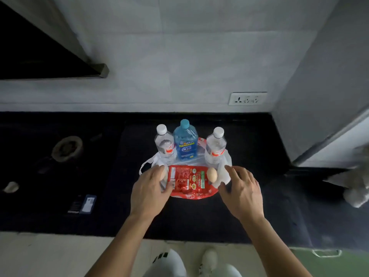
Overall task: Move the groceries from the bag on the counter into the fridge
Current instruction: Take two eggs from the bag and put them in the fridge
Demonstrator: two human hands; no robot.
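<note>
Both hands are over the plastic bag (223,168) on the dark counter (199,216), and nothing has gone to the fridge yet; the red packet (186,179) lies flat right between them, its long side running from hand to hand, so either could take an end; the left hand (148,191) is nearer, its thumb already lying on the packet's left edge, fingers loosely spread and draped over an egg (165,174) it half hides; whether it grips that egg I cannot tell; the right hand (240,191) is open, fingers splayed, holding nothing, just beside a second egg (211,174) resting on the packet's right end; beyond the fingertips stand three bottles, two clear water bottles (165,145) flanking a blue bottle (185,144), upright, untouched.
</note>
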